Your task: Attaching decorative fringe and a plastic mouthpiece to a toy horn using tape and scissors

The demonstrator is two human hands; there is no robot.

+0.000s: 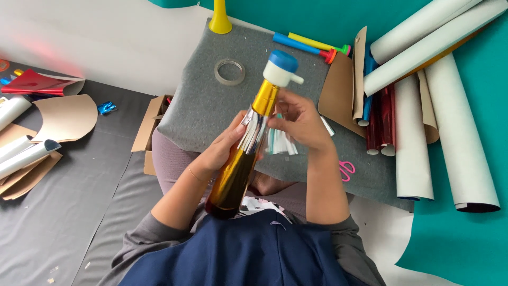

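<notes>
The head camera looks down on a seated person whose lap and dark blue top fill the lower edge. The left hand [222, 148] wraps around the middle of a gold foil horn [238, 169], fingers curled closed on it; the horn points away from the body over a grey felt mat [201, 106], its wide dark end near the chest. The right hand [299, 122] pinches a silver fringe [275, 140] against the horn's neck, fingers bent and partly closed; how much fringe is already wrapped is hidden behind the hand. A white and blue mouthpiece [280, 69] caps the narrow end.

On the mat lies one clear tape ring [229, 72], and pink scissors [346, 170] show only their handles past the right forearm. One yellow horn [219, 18] is cut off by the top edge. Two plastic tubes [312, 46], blue and yellow-green, lie side by side. At right, about four white paper rolls [455, 127] overlap, with red foil rolls [383, 124] half buried. At left, one red foil cone [39, 85] lies near brown card pieces [66, 117], partly out of frame.
</notes>
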